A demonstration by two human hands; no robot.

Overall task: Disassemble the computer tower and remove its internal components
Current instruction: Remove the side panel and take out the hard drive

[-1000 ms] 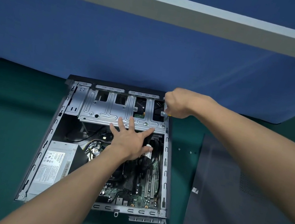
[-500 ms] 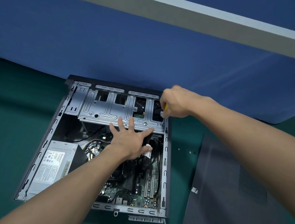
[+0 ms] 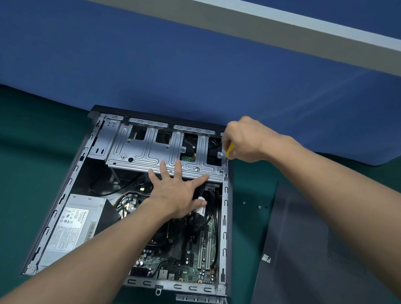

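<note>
Tower, head view: the computer tower (image 3: 226, 202) lies open on the green counter (image 3: 3, 170), its long axis pointing away toward the blue partition (image 3: 156, 63).
Left hand (image 3: 176, 193): flat, fingers spread, pressing the drive cage (image 3: 140, 152) at its near edge.
Right hand (image 3: 245, 142): curled round a yellow screwdriver (image 3: 229, 150), tip down at the cage's right corner.
Side panel (image 3: 321, 267): flat, right of the tower.

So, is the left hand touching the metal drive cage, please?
Touching: the head view shows the left hand with fingertips resting on the drive cage.
</note>
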